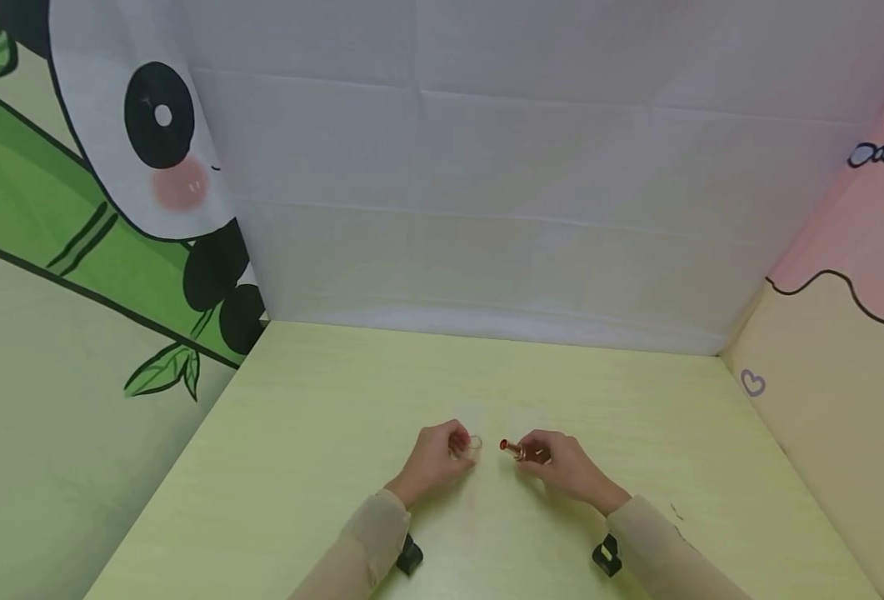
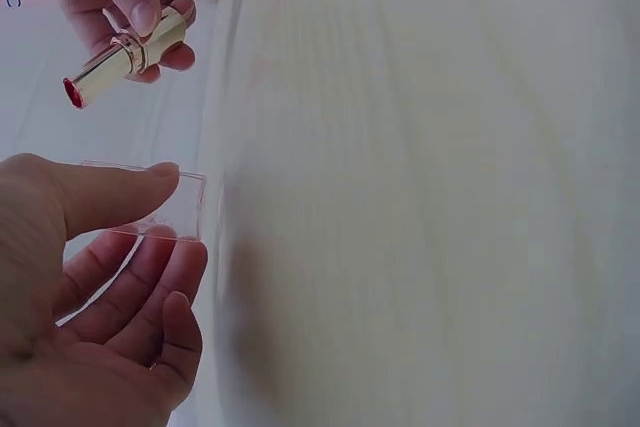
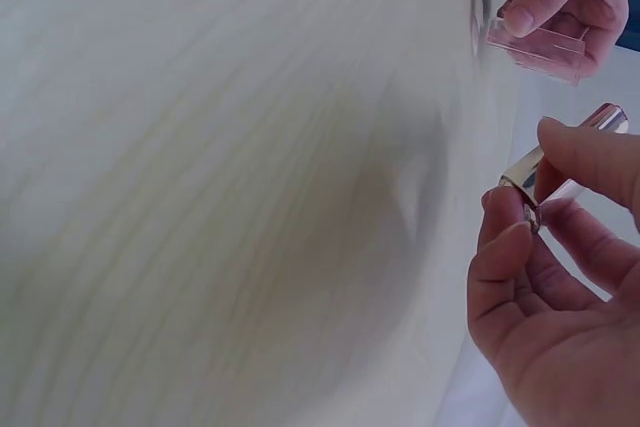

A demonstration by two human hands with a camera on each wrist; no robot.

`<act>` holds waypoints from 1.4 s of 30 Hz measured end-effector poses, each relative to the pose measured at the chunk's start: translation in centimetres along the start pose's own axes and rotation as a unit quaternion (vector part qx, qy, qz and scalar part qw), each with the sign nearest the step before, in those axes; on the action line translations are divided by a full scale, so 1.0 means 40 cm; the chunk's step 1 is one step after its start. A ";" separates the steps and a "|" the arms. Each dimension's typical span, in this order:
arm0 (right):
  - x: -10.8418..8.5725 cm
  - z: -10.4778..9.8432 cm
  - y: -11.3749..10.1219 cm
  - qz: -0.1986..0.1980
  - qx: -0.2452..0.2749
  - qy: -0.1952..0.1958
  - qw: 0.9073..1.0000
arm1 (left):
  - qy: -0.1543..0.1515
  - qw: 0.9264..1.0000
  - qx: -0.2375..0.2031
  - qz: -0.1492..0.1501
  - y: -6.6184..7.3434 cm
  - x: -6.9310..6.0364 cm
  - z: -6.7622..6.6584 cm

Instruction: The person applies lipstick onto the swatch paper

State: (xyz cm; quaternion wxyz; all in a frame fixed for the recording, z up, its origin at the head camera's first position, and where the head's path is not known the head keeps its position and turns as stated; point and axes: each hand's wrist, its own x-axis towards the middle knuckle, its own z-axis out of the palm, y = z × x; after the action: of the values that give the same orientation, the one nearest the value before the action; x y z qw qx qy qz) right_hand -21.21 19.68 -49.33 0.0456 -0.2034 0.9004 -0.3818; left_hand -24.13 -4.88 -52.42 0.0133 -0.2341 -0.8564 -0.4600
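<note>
Between thumb and fingers, my left hand (image 1: 440, 457) pinches a clear, see-through lipstick cap (image 2: 187, 205). Its far end points toward the other hand in the head view. My right hand (image 1: 567, 468) grips a shiny gold lipstick tube (image 2: 105, 74) by its base, with red showing at the end that faces left. A small gap separates the cap from the tube, and both are held up off the table. In the right wrist view, the thumb and fingers hide part of the lipstick tube (image 3: 606, 119).
The pale yellow tabletop (image 1: 322, 433) lies under both hands. A white sheet (image 1: 486, 167) stands along its back edge. On the left is a panda-and-bamboo printed wall (image 1: 112, 250); on the right, a pink and cream printed wall (image 1: 846, 367).
</note>
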 end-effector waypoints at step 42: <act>0.030 -0.030 -0.035 -0.029 0.009 0.006 1.000 | 0.042 0.994 -0.097 -0.024 0.076 0.000 -0.020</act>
State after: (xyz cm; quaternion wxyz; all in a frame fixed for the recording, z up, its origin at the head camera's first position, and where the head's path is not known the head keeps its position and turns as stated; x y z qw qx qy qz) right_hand -22.15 19.13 -47.41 0.0310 -0.2267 0.8911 -0.3919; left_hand -23.04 -4.09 -49.60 0.0150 -0.1943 -0.8117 -0.5506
